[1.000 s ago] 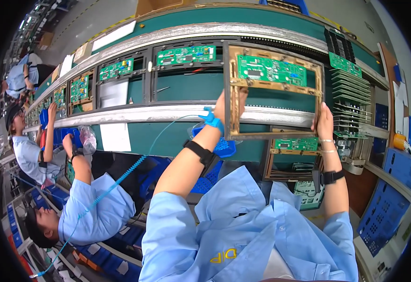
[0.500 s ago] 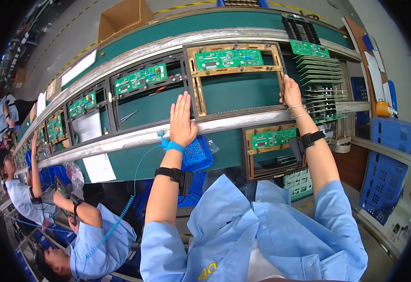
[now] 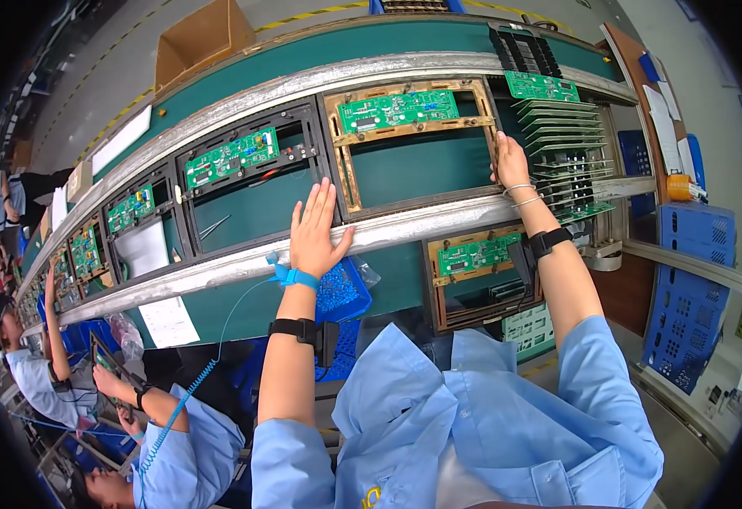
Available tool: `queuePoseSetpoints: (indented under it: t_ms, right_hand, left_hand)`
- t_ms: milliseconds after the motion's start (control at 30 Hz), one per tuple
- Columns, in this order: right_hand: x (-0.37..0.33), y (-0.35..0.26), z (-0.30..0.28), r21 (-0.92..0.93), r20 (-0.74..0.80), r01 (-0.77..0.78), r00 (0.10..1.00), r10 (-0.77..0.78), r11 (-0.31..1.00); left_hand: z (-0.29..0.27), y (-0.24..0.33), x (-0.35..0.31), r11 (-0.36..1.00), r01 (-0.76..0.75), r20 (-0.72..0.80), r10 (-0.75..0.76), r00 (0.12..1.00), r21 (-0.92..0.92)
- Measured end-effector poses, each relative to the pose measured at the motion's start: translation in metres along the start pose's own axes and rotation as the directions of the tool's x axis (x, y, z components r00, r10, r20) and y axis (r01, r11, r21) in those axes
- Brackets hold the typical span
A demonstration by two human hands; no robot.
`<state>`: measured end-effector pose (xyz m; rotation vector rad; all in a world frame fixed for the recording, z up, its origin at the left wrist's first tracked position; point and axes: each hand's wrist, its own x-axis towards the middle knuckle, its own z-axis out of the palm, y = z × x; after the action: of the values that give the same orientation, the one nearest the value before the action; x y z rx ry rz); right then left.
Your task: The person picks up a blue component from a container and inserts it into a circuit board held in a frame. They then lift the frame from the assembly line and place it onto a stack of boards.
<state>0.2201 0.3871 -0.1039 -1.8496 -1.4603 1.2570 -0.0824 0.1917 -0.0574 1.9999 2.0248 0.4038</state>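
Note:
My left hand (image 3: pixel 312 231) lies flat, thumb spread, across the near metal rail (image 3: pixel 413 222) and the dark edge of a carrier frame. My right hand (image 3: pixel 513 163) has its fingers curled on the right side bar of a carrier frame (image 3: pixel 345 174) with a brown inner border. Along that frame's far side sits a green circuit board (image 3: pixel 398 111). To its left, a black carrier frame (image 3: pixel 189 195) bears another green circuit board (image 3: pixel 231 156). A blue strap with a coiled cord rings my left wrist.
A rack (image 3: pixel 557 140) of stacked green boards stands right of my right hand. Below the rail are a blue tray (image 3: pixel 356 297) of small blue parts and another framed board (image 3: pixel 479 254). Two co-workers sit at the left along the line. A cardboard box (image 3: pixel 204 42) stands beyond the bench.
The whole view has shifted slightly, so the scene sits further left. My left hand has drawn a little toward me, its thumb further apart. My right hand stays on the frame's side bar.

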Motion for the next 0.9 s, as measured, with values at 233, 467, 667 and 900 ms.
queuePoseSetpoints:
  t_ms: [233, 467, 667, 900]
  right_hand:
    - [0.002, 0.003, 0.008, -0.014, -0.019, 0.006, 1.0, -0.006, 1.0]
    - [-0.001, 0.007, 0.012, -0.051, -0.061, 0.04, 0.997, -0.043, 0.998]
    - [0.017, 0.017, 0.004, -0.275, 0.011, -0.03, 0.999, 0.034, 0.961]
    - [-0.078, -0.036, 0.038, -0.454, -0.098, 0.459, 0.826, -0.555, 0.763]
  left_hand:
    - [0.006, -0.005, 0.0, 0.999, 0.004, -0.013, -0.003, 1.0, 0.046]
    - [0.008, -0.002, -0.004, 0.992, 0.003, -0.012, -0.002, 1.0, 0.125]
    - [0.007, 0.003, -0.005, 0.987, -0.014, -0.01, 0.015, 1.0, 0.158]
    - [0.0, -0.001, -0.008, 0.999, -0.021, -0.241, 0.032, 0.97, 0.045]
